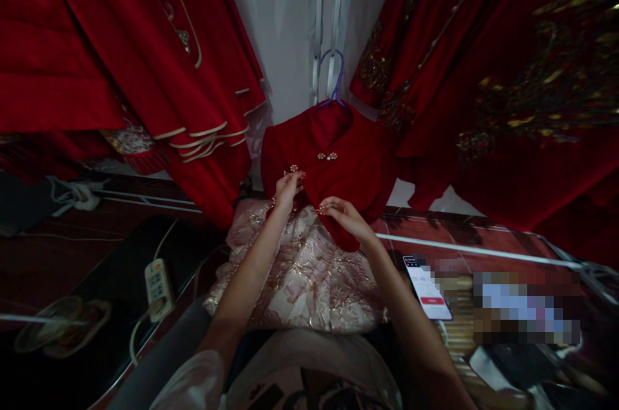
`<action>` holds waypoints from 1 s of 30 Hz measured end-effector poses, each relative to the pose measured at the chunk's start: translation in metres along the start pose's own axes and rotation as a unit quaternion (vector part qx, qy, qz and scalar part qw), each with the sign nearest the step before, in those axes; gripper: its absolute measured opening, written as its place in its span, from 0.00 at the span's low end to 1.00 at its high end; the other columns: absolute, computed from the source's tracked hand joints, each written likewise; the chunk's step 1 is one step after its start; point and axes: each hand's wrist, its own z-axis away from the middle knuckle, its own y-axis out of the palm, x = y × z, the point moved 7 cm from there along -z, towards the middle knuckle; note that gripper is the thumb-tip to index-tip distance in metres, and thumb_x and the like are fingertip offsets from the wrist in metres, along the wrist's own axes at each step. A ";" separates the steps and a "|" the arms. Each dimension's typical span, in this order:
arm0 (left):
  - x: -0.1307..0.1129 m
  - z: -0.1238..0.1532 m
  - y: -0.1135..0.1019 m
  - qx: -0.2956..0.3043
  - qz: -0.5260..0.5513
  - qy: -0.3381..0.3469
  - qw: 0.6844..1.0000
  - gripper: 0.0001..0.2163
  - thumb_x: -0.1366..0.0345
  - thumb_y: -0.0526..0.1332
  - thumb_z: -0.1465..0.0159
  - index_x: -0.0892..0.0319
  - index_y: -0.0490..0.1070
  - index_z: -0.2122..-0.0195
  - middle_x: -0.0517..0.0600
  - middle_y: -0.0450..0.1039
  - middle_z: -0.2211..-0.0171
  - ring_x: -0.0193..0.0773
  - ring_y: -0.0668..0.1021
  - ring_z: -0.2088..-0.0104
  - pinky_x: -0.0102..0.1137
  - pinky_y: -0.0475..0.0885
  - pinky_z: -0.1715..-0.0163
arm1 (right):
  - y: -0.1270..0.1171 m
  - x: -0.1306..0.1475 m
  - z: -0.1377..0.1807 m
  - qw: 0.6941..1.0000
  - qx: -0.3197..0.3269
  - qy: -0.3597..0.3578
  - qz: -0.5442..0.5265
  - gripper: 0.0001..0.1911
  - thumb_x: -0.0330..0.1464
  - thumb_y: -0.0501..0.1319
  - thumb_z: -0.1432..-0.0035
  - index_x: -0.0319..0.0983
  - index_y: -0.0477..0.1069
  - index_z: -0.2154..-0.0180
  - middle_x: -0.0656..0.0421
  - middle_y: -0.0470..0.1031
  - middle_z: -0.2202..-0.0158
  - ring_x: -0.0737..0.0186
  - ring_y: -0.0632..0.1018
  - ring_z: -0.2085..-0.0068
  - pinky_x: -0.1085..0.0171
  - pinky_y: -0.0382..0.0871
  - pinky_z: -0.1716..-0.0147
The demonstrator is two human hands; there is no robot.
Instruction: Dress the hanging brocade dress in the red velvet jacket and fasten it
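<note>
A short red jacket [348,171] hangs from a purple hanger [340,75] in the middle of the view. One pair of gold-and-pearl flower buttons [327,156] sits at its neck, where the fronts meet; below, the fronts part. My left hand [289,191] pinches the left front edge beside another flower button [294,168]. With its fingers closed, my right hand [341,211] grips the right front edge at a small ornament [320,210]. Under both hands spreads a pale pink skirt [309,274] with gold patterning, across my lap.
Red garments with gold trim [184,75] hang on the left, and sequinned red ones [532,87] on the right. A power strip [158,287] lies on a black surface. A lit phone [428,287] rests on slatted wood. A white rail [474,249] runs low behind it.
</note>
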 end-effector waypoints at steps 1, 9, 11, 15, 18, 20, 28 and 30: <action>-0.003 -0.001 0.006 0.020 -0.022 0.009 1.000 0.14 0.54 0.64 0.44 0.62 0.74 0.67 0.53 0.78 0.64 0.33 0.77 0.68 0.27 0.72 0.67 | -0.001 0.001 0.001 1.000 0.005 0.001 0.007 0.08 0.35 0.62 0.51 0.39 0.70 0.67 0.60 0.75 0.69 0.67 0.74 0.66 0.66 0.67 0.60; -0.075 0.015 0.059 0.113 -0.334 0.371 0.859 0.12 0.63 0.58 0.37 0.56 0.73 0.54 0.53 0.71 0.59 0.37 0.74 0.61 0.31 0.71 0.60 | -0.004 0.018 0.014 0.996 0.073 0.014 0.040 0.05 0.33 0.60 0.48 0.39 0.70 0.67 0.60 0.73 0.68 0.67 0.73 0.66 0.66 0.66 0.61; -0.084 0.020 0.070 0.107 -0.425 0.422 0.794 0.12 0.63 0.56 0.35 0.55 0.73 0.53 0.55 0.68 0.58 0.40 0.72 0.57 0.34 0.70 0.57 | -0.004 0.021 0.015 0.996 0.077 0.010 0.048 0.05 0.33 0.60 0.48 0.39 0.70 0.68 0.60 0.72 0.68 0.67 0.73 0.66 0.66 0.66 0.61; -0.089 0.023 0.091 0.122 -0.524 0.472 0.698 0.12 0.62 0.56 0.35 0.56 0.72 0.53 0.56 0.66 0.59 0.46 0.68 0.54 0.39 0.66 0.53 | -0.005 0.019 0.014 0.995 0.083 0.008 0.054 0.05 0.33 0.60 0.47 0.39 0.70 0.68 0.60 0.73 0.69 0.67 0.73 0.67 0.65 0.67 0.61; -0.090 0.019 0.101 0.137 -0.550 0.479 0.670 0.10 0.63 0.56 0.35 0.58 0.73 0.56 0.56 0.66 0.60 0.47 0.68 0.54 0.42 0.64 0.52 | -0.006 0.017 0.015 0.995 0.088 0.012 0.047 0.05 0.32 0.60 0.47 0.39 0.70 0.67 0.60 0.73 0.68 0.67 0.73 0.66 0.65 0.67 0.60; -0.093 0.018 0.105 0.159 -0.554 0.485 0.658 0.10 0.63 0.56 0.35 0.58 0.74 0.57 0.56 0.67 0.58 0.47 0.68 0.53 0.43 0.63 0.52 | -0.007 0.017 0.016 0.994 0.095 0.013 0.045 0.04 0.32 0.60 0.47 0.39 0.70 0.67 0.60 0.73 0.68 0.67 0.74 0.66 0.65 0.67 0.60; -0.105 0.018 0.102 0.228 -0.540 0.491 0.644 0.10 0.61 0.58 0.36 0.56 0.76 0.58 0.53 0.71 0.54 0.46 0.69 0.51 0.45 0.60 0.47 | -0.009 0.016 0.017 0.993 0.100 0.010 0.060 0.05 0.33 0.60 0.47 0.39 0.70 0.66 0.60 0.73 0.68 0.66 0.73 0.66 0.65 0.67 0.60; -0.106 0.017 0.102 0.231 -0.525 0.491 0.656 0.09 0.62 0.58 0.36 0.55 0.76 0.59 0.52 0.73 0.54 0.45 0.70 0.51 0.48 0.56 0.44 | -0.008 0.016 0.017 0.993 0.102 0.012 0.060 0.05 0.33 0.60 0.47 0.39 0.70 0.66 0.60 0.73 0.68 0.66 0.73 0.65 0.65 0.67 0.60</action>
